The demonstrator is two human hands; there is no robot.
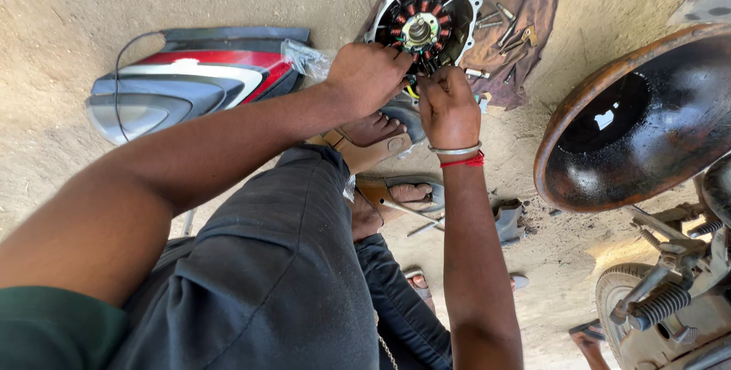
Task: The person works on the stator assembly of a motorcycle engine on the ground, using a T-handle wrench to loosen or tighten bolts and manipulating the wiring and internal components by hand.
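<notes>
Bright daylight, outdoor, hard sun on the dirt ground (68, 4), which is slightly washed out top left. Shade pocket under the person: trousers (282, 279) and feet sit darker but stay readable. Strong sun patch lower right beside the wheel (624, 301), near clipped. Specular glare on the glossy red-and-silver fuel tank (190, 81) and a white hotspot inside the rusty bowl-shaped cover (632, 119). Stator housing (422, 20) is sharp, copper coils resolve fine. Left forearm (114, 210) close to the lens, soft and oversized. Wide-angle stretch at edges: arms fan out, the bowl-shaped cover bulges. No motion blur visible on either hand. Colour looks warm.
</notes>
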